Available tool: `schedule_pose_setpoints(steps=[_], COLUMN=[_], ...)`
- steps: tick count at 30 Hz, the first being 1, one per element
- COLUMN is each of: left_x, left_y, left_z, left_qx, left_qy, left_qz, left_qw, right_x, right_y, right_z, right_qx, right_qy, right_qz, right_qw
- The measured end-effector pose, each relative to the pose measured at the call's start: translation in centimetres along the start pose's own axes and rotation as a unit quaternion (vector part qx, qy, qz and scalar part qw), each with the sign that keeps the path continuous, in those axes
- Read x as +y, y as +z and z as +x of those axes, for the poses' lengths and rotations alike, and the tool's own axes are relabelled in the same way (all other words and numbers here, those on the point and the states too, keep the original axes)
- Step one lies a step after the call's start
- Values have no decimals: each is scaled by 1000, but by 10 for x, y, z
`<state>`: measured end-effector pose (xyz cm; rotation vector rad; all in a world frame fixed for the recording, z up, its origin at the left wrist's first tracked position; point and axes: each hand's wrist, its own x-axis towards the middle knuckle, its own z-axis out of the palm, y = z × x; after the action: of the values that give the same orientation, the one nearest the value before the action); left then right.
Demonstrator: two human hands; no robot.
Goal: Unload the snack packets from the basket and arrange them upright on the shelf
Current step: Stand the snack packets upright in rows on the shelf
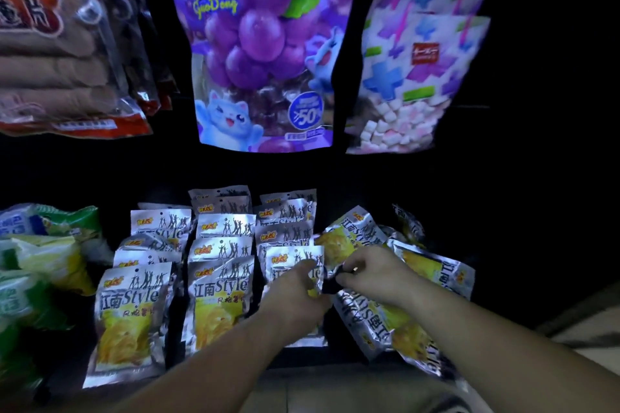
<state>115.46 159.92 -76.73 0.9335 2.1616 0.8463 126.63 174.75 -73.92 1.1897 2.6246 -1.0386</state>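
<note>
Silvery foil snack packets printed with yellow crisps (221, 292) stood upright in three rows on the dark shelf (302, 357), while a loose heap of the same packets (432, 271) lay tilted and overlapping just to the right; no basket was in view. The left hand (295, 292) pinched the front packet of the right-hand row (288, 258) near its side edge. The right hand (372, 275) had its fingers curled at the gap between that row and the heap, though what it held could not be told. These packets looked light, puffy and slippery, their contents fragile, so holding the flat top seal seemed safer than squeezing the middle.
</note>
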Motion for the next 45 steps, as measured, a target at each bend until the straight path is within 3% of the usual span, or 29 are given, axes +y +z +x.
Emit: schedule_pose_setpoints(steps=[5, 12, 22, 31, 40, 45], left_x=[9, 3, 15, 23, 1, -18], left_y=[23, 81, 139, 167, 169, 199], left_z=[-9, 14, 30, 24, 64, 81], left_qx=[-12, -37, -94, -113, -94, -98], left_qy=[12, 13, -17, -27, 14, 68], left_qz=[-47, -28, -55, -57, 86, 213], left_qw=[999, 999, 994, 992, 992, 970], right_x=[39, 91, 139, 178, 224, 256], right_y=[0, -8, -19, -7, 22, 69], right_z=[-25, -22, -38, -83, -47, -37], right_qx=[29, 60, 80, 166, 144, 83], right_qy=[28, 73, 124, 158, 239, 296], right_qz=[55, 150, 137, 202, 217, 155], right_qw=[998, 984, 980, 952, 935, 939])
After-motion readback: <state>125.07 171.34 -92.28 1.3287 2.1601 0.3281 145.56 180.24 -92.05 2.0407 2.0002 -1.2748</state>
